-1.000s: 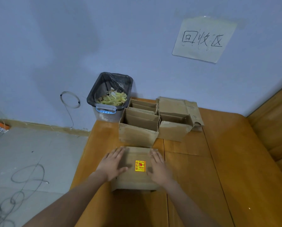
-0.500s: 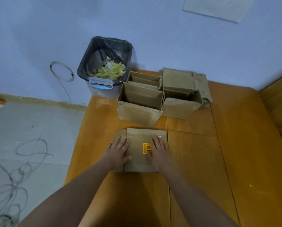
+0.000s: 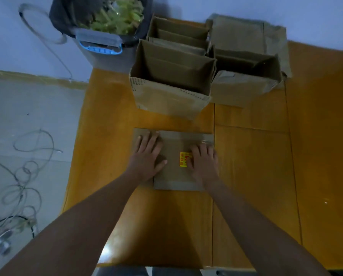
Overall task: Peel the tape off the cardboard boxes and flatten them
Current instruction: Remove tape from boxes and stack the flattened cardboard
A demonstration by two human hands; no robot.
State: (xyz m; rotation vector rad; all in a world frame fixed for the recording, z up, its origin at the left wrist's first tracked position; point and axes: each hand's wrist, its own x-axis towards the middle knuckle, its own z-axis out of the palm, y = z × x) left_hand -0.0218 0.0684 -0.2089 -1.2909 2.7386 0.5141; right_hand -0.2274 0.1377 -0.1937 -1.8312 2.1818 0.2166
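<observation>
The flattened box (image 3: 176, 162) lies on the worktop (image 3: 252, 156), near the person and just left of the worktop's central seam. Its long axis appears to run left to right, though the margin over its near-far extent is small. A yellow sticker (image 3: 183, 159) sits right of its centre.

Left hand (image 3: 147, 157): fingers straight and spread, palm down, pressing the left part of the flattened box. Right hand (image 3: 203, 163): fingers straight and close together, palm down, pressing the right part and partly covering the sticker. Neither hand grips anything.

Both hands are directly on the flattened box, so it needs no reach. The open boxes (image 3: 172, 80) stand upright just beyond its far edge, well apart from the fingertips. The nearest open box lies far and slightly left of centre, roughly in line with the left hand; by judgement, that hand is the closer one for the next pick-up. A second open box (image 3: 244, 82) stands to its right, in line with the right hand.

A bin (image 3: 99, 36) holding pale yellow-green scraps, probably peeled tape, stands at the far left corner of the worktop. Cables (image 3: 23, 176) lie on the floor to the left.
</observation>
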